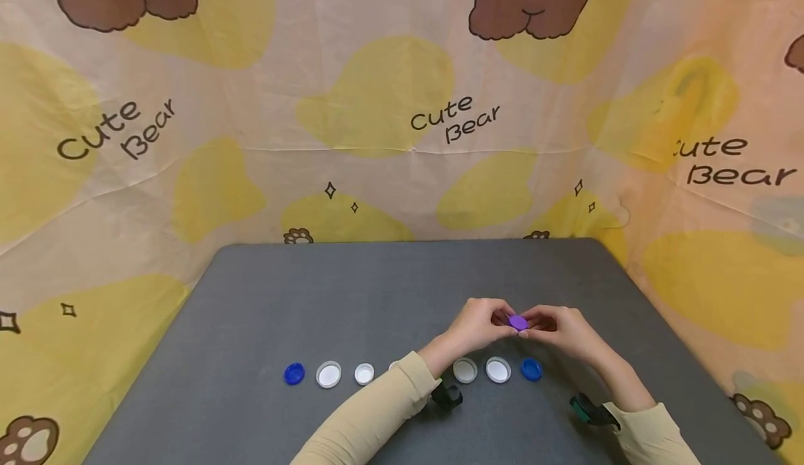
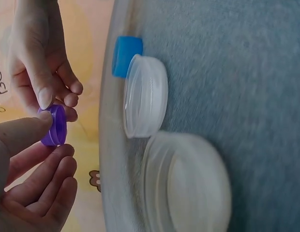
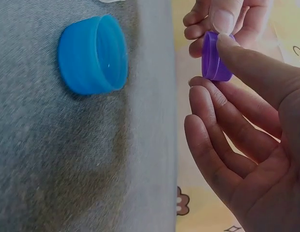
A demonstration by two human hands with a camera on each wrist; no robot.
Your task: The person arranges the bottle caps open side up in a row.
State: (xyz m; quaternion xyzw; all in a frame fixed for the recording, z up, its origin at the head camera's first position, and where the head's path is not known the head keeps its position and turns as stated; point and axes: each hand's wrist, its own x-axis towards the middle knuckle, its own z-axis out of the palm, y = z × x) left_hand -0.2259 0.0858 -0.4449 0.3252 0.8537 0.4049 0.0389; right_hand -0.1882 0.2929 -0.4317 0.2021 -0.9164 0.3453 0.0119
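Observation:
Between both hands, above the grey table, is a small purple bottle cap (image 1: 518,322). My left hand (image 1: 480,323) pinches it from the left with thumb and fingertips. From the other side my right hand (image 1: 562,329) pinches the same cap. Both wrist views show the ribbed side of the purple cap (image 2: 55,125) and its open rim, with thumbs laid on it. Nearer me lie a blue cap (image 1: 531,369) and two clear-white lids, the right one (image 1: 498,370) and the left one (image 1: 465,370), open side up.
Further left on the grey table (image 1: 326,290), in the same row, lie a dark blue cap (image 1: 294,373), a white lid (image 1: 329,374) and a smaller white cap (image 1: 364,374). Another white piece (image 1: 393,365) is mostly hidden by my left sleeve. A printed cloth (image 1: 377,102) hangs behind the table.

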